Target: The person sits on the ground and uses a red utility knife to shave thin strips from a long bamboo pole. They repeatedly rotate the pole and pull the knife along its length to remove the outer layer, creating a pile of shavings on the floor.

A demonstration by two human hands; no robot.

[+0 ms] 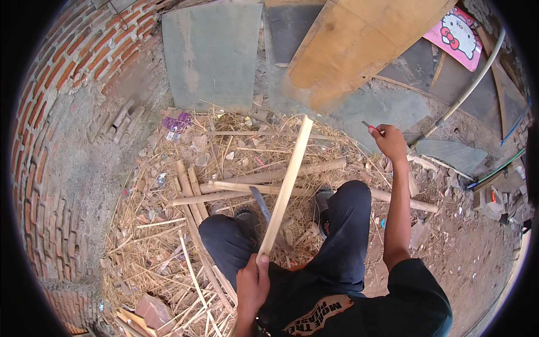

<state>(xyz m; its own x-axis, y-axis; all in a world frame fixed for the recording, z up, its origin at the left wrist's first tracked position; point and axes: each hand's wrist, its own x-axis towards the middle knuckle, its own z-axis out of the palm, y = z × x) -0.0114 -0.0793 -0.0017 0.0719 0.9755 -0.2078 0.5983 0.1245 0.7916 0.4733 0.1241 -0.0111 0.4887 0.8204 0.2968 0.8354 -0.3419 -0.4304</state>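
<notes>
My left hand [252, 282] is closed round the lower end of a long split bamboo strip [288, 182]. The strip slants up and away from me, its pale inner face showing and its far end in the air. Out to the right, my right hand [389, 141] is raised and closed on a small knife [367, 125], whose short dark blade points left, apart from the bamboo. Most of its handle is hidden in my fingers. Between my knees a larger dark blade [260, 202] lies partly behind the strip; its handle end cannot be made out.
Bamboo poles [325, 167] and split lengths lie across the straw-like shavings [163, 208] around my feet. A brick wall [56, 185] rises at left. Grey boards [213, 56], an orange-brown panel [359, 45] and a pink cartoon picture [457, 40] lean at the back. A pale pipe [469, 90] slants at right.
</notes>
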